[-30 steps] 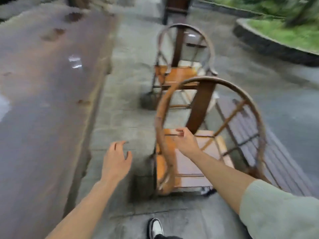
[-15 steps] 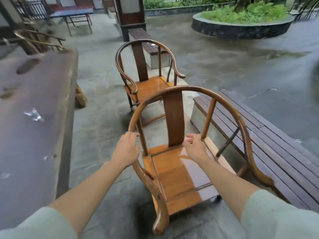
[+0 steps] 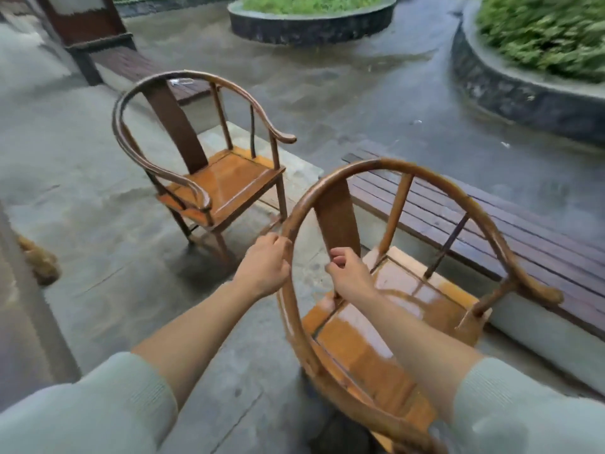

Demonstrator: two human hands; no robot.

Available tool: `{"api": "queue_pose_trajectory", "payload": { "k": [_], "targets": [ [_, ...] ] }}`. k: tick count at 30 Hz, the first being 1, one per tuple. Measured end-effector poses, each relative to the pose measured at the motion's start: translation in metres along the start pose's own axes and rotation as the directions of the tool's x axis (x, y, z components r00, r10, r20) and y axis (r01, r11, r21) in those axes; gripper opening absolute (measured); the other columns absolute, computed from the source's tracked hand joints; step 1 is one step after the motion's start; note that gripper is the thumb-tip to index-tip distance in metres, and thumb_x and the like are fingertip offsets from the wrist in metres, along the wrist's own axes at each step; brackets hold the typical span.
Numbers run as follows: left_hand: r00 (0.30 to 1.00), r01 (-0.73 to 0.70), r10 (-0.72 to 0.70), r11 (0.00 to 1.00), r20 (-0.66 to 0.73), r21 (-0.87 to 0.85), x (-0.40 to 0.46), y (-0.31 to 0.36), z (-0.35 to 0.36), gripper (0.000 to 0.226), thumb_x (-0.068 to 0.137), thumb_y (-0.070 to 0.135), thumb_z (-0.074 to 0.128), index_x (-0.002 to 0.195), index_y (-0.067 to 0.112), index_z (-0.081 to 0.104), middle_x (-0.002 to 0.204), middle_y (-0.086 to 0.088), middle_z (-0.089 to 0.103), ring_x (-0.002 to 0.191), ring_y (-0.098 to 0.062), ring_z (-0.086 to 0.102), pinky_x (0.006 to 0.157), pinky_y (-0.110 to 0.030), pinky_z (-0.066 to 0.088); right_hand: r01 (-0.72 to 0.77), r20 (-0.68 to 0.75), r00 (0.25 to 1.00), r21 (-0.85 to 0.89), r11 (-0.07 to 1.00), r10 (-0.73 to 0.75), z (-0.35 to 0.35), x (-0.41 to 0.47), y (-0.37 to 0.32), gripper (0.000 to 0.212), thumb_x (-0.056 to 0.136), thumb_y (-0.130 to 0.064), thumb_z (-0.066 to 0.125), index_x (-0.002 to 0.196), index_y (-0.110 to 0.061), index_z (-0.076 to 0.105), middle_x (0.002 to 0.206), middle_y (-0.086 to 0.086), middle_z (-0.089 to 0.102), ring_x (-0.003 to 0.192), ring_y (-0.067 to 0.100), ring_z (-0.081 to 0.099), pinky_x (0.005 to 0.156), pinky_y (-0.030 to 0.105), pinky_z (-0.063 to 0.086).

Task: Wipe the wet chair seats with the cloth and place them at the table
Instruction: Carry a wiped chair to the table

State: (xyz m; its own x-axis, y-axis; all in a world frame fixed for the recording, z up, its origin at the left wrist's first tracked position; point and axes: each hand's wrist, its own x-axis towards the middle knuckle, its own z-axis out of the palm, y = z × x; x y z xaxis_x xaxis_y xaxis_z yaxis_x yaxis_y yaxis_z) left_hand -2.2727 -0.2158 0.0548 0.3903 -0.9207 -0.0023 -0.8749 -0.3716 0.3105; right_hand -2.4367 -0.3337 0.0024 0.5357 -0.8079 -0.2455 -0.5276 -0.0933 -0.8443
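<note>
The left hand (image 3: 266, 263) is gripping the curved top rail of the near horseshoe-back chair (image 3: 376, 339), fingers wrapped round the wood. The right hand (image 3: 348, 276) is curling round the foot of the back splat, where it meets the seat. The chair is standing on the paved floor (image 3: 98, 224), just beside the slatted bench (image 3: 491, 224); its seat is glistening, apparently wet. The second horseshoe-back chair (image 3: 209, 172) is standing further off, apart. No cloth is showing. Judged step: carrying the chair toward the table. Next move calls for a level, two-handed lift.
</note>
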Motion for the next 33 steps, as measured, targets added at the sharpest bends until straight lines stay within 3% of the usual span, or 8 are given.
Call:
{"api": "queue_pose_trajectory", "payload": {
  "k": [10,18,22,24,27,29,31,33],
  "targets": [
    [0.937,-0.325,0.329,0.944,0.114,-0.059,0.104,-0.058,-0.034,0.032,0.092,0.022,0.053,0.122,0.011,0.057,0.124,-0.012,0.054,0.116,-0.030,0.051,0.099,-0.043,0.045,-0.157,-0.261,0.950,0.077,0.985,0.172,0.025,0.023,-0.063,0.042,0.099,-0.027,0.063,0.139,-0.018,0.054,0.125,0.001,0.060,0.114,0.019,0.057,0.101,0.041,0.052],
    [0.828,-0.512,0.507,0.858,0.240,-0.048,0.213,-0.064,-0.029,0.037,0.084,0.017,0.060,0.120,0.012,0.055,0.124,-0.012,0.051,0.116,-0.031,0.048,0.098,-0.044,0.044,-0.147,-0.303,0.934,0.151,0.977,0.188,0.040,0.113,-0.079,0.044,0.097,-0.031,0.067,0.138,-0.022,0.055,0.126,-0.001,0.061,0.112,0.015,0.058,0.093,0.032,0.051],
    [0.762,-0.609,0.574,0.793,0.301,0.029,0.280,-0.071,-0.028,0.058,0.080,0.005,0.060,0.135,0.016,0.047,0.138,-0.011,0.044,0.128,-0.028,0.041,0.107,-0.037,0.039,-0.142,-0.344,0.910,0.267,0.953,0.232,0.037,0.165,-0.085,0.026,0.095,-0.029,0.066,0.118,-0.032,0.056,0.117,-0.005,0.063,0.096,0.002,0.062,0.069,0.016,0.047],
    [0.678,-0.708,0.653,0.703,0.337,0.062,0.316,-0.063,-0.027,0.070,0.077,0.001,0.059,0.142,0.017,0.040,0.147,-0.013,0.037,0.136,-0.030,0.035,0.112,-0.038,0.035,-0.128,-0.378,0.880,0.394,0.910,0.288,0.030,0.180,-0.088,0.024,0.094,-0.023,0.069,0.113,-0.031,0.057,0.110,-0.006,0.066,0.087,-0.003,0.066,0.060,0.011,0.049],
    [0.450,-0.889,0.806,0.446,0.385,0.104,0.369,-0.027,-0.022,0.080,0.074,0.008,0.063,0.148,0.017,0.033,0.153,-0.017,0.030,0.141,-0.036,0.029,0.115,-0.044,0.032,-0.164,-0.445,0.824,0.405,0.900,0.351,0.016,0.194,-0.085,0.035,0.091,-0.025,0.074,0.123,-0.023,0.061,0.117,-0.003,0.067,0.105,0.009,0.065,0.086,0.026,0.055],
    [0.220,-0.971,0.840,0.137,0.495,0.198,0.408,0.007,-0.009,0.083,0.074,0.019,0.069,0.149,0.022,0.031,0.157,-0.017,0.024,0.146,-0.037,0.019,0.118,-0.048,0.026,-0.230,-0.471,0.788,0.371,0.900,0.396,0.002,0.207,-0.079,0.046,0.090,-0.032,0.074,0.133,-0.022,0.059,0.126,-0.002,0.065,0.115,0.016,0.061,0.099,0.036,0.051],
    [-0.004,-0.959,0.782,-0.180,0.623,0.218,0.438,0.037,0.008,0.085,0.074,0.027,0.070,0.149,0.028,0.032,0.160,-0.015,0.020,0.151,-0.033,0.008,0.121,-0.053,0.014,-0.295,-0.459,0.766,0.372,0.880,0.451,-0.008,0.215,-0.072,0.050,0.090,-0.040,0.072,0.136,-0.026,0.056,0.127,-0.005,0.063,0.114,0.014,0.060,0.096,0.035,0.050],
    [-0.212,-0.901,0.691,-0.412,0.691,0.135,0.463,0.064,0.021,0.076,0.071,0.030,0.067,0.143,0.029,0.041,0.152,-0.012,0.036,0.149,-0.032,0.018,0.119,-0.057,0.012,-0.328,-0.447,0.742,0.408,0.852,0.500,-0.014,0.221,-0.063,0.046,0.089,-0.042,0.072,0.132,-0.030,0.058,0.122,-0.006,0.064,0.106,0.010,0.061,0.091,0.033,0.052]
  ]
}}
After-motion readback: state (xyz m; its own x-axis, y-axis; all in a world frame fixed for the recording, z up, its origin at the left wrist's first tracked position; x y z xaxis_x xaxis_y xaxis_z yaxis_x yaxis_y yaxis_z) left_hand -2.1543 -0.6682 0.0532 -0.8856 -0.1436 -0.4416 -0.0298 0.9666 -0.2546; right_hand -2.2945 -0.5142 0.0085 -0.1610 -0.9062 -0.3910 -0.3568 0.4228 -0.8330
